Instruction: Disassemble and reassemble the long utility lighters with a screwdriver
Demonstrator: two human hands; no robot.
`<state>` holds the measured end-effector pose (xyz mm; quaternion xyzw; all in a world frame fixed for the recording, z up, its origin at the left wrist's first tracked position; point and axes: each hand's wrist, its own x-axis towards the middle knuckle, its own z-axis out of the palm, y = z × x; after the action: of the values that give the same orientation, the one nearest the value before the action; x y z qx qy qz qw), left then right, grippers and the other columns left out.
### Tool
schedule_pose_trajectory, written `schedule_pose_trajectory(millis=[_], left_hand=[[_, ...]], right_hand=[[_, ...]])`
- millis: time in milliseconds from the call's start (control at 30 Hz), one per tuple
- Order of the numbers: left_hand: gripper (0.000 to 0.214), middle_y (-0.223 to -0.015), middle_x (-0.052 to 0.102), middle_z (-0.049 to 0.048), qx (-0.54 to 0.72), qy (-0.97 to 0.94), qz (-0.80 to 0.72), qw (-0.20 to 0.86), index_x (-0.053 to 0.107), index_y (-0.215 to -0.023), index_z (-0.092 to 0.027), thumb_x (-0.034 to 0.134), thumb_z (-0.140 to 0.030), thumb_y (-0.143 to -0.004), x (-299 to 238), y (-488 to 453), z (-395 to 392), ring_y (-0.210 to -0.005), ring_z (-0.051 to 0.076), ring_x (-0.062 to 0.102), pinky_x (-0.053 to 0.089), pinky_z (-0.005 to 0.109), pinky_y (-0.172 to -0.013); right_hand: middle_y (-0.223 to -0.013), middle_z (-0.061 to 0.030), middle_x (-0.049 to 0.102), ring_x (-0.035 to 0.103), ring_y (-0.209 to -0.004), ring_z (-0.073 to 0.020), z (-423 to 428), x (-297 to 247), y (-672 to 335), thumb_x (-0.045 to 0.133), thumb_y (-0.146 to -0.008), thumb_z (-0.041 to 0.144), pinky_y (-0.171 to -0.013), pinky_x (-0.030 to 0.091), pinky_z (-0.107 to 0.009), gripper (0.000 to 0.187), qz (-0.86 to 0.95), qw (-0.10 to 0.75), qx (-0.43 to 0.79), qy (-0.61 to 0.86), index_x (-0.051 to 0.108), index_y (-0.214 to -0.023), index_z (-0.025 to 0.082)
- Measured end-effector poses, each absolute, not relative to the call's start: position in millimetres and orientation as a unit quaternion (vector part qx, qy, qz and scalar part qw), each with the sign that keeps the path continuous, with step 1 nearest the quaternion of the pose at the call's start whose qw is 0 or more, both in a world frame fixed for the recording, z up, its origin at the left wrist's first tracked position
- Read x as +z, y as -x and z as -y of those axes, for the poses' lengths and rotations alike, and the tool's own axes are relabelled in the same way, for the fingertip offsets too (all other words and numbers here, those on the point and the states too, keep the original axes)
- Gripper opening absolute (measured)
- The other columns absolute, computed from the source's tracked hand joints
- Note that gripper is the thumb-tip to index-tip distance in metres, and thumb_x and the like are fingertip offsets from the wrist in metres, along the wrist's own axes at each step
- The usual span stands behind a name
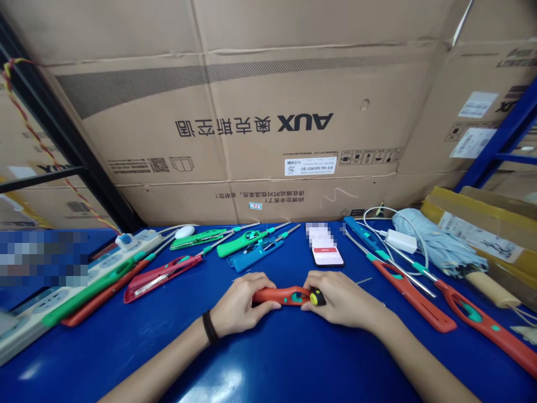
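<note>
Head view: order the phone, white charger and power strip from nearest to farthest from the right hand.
1. Phone, just beyond the right hand, which holds the red lighter.
2. White charger, farther back on the right.
3. Power strip, far across on the left.

"AUX" on cardboard box [268,112]

Warehouse workbench: stacked cartons [268,112], blue racking [503,140].

Your 2 forearms come in from the near edge of the worktop [272,358] and converge toward its middle. Your left hand [240,302] and right hand [344,299] rest knuckles up, fingers curled closed, near each other but apart.
</note>
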<state>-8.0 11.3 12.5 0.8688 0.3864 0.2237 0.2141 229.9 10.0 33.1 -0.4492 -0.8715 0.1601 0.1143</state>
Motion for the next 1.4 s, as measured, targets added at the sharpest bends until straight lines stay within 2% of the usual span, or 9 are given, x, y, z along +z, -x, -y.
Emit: schedule_pose_trajectory(millis=[333, 500, 667, 867, 967, 1067, 1233, 1333, 1400], left_hand=[[0.021, -0.092, 0.065, 0.0031, 0.221, -0.857, -0.385, 0.262, 0.062, -0.096, -0.019, 0.059, -0.037, -0.084, 12.5, 15.4, -22.3, -0.082, 0.018, 0.059, 0.043, 0.027, -0.076], [0.024, -0.09, 0.065, 0.0035, 0.219, -0.865, -0.381, 0.242, 0.063, -0.095, -0.02, 0.061, -0.039, -0.082, 13.2, 18.1, -20.8, -0.084, 0.019, 0.056, 0.04, 0.031, -0.08], [0.022, -0.087, 0.065, 0.0034, 0.216, -0.864, -0.384, 0.245, 0.063, -0.091, -0.019, 0.061, -0.039, -0.082, 16.2, 17.5, -18.8, -0.088, 0.021, 0.052, 0.04, 0.032, -0.081], [0.017, -0.086, 0.067, 0.0005, 0.207, -0.869, -0.366, 0.261, 0.062, -0.089, -0.02, 0.058, -0.036, -0.085, 21.7, 17.7, -19.5, -0.084, 0.018, 0.056, 0.028, 0.038, -0.095], [0.02, -0.081, 0.067, 0.0005, 0.208, -0.868, -0.367, 0.263, 0.063, -0.086, -0.019, 0.055, -0.038, -0.086, 23.0, 19.9, -18.4, -0.083, 0.018, 0.056, 0.032, 0.034, -0.091], [0.023, -0.076, 0.064, 0.001, 0.21, -0.863, -0.369, 0.273, 0.062, -0.085, -0.018, 0.054, -0.04, -0.086, 24.5, 21.6, -15.8, -0.078, 0.017, 0.054, 0.039, 0.027, -0.076], [0.027, -0.072, 0.061, 0.0002, 0.199, -0.867, -0.36, 0.28, 0.06, -0.081, -0.016, 0.053, -0.041, -0.086, 30.0, 21.6, -12.8, -0.067, 0.013, 0.051, 0.037, 0.022, -0.064], [0.03, -0.071, 0.061, 0.0006, 0.209, -0.858, -0.368, 0.291, 0.061, -0.079, -0.015, 0.053, -0.043, -0.085, 32.7, 21.7, -13.9, -0.066, 0.013, 0.051, 0.038, 0.021, -0.062], [0.034, -0.065, 0.058, -0.0004, 0.207, -0.835, -0.389, 0.329, 0.06, -0.079, -0.014, 0.053, -0.047, -0.084, 32.7, 21.7, -15.7, -0.058, 0.011, 0.05, 0.037, 0.02, -0.055]], right_hand=[[-0.089, 0.0013, 0.07, 0.062, -0.082, -0.0175, -16.7, 39.3, -248.7, 0.067, -0.073, 0.049, -0.069, 0.04, -0.025, 0.025, 0.844, 0.16, 0.243, 0.45, 0.071, -0.086, 0.027], [-0.084, 0.0, 0.071, 0.062, -0.075, -0.0168, -13.0, 43.4, -245.8, 0.059, -0.079, 0.053, -0.063, 0.039, -0.024, 0.032, 0.839, 0.148, 0.269, 0.45, 0.072, -0.085, 0.025], [-0.079, 0.0, 0.069, 0.06, -0.069, -0.016, -8.9, 40.7, -244.2, 0.061, -0.078, 0.05, -0.057, 0.037, -0.023, 0.029, 0.839, 0.13, 0.278, 0.449, 0.07, -0.084, 0.023], [-0.071, 0.0005, 0.064, 0.053, -0.062, -0.013, -6.6, 36.8, -239.7, 0.054, -0.084, 0.048, -0.054, 0.032, -0.022, 0.03, 0.856, 0.128, 0.251, 0.433, 0.066, -0.079, 0.02], [-0.071, 0.0015, 0.062, 0.052, -0.062, -0.0119, -6.2, 38.3, -236.8, 0.052, -0.086, 0.045, -0.055, 0.032, -0.021, 0.029, 0.863, 0.139, 0.245, 0.419, 0.062, -0.077, 0.02], [-0.071, 0.0019, 0.062, 0.051, -0.063, -0.0113, -5.9, 41.2, -236.4, 0.051, -0.088, 0.042, -0.056, 0.033, -0.021, 0.028, 0.869, 0.149, 0.253, 0.399, 0.062, -0.076, 0.019], [-0.075, 0.0002, 0.067, 0.055, -0.066, -0.0127, -7.1, 39.6, -238.1, 0.053, -0.087, 0.041, -0.059, 0.035, -0.022, 0.027, 0.867, 0.15, 0.254, 0.401, 0.066, -0.078, 0.019], [-0.075, 0.0, 0.069, 0.057, -0.066, -0.0137, -7.4, 39.1, -237.2, 0.049, -0.088, 0.046, -0.059, 0.035, -0.022, 0.032, 0.856, 0.153, 0.257, 0.423, 0.07, -0.083, 0.022], [-0.072, 0.0, 0.068, 0.057, -0.064, -0.0142, -6.8, 40.9, -235.5, 0.05, -0.086, 0.053, -0.058, 0.034, -0.023, 0.036, 0.852, 0.149, 0.238, 0.441, 0.071, -0.085, 0.024]])
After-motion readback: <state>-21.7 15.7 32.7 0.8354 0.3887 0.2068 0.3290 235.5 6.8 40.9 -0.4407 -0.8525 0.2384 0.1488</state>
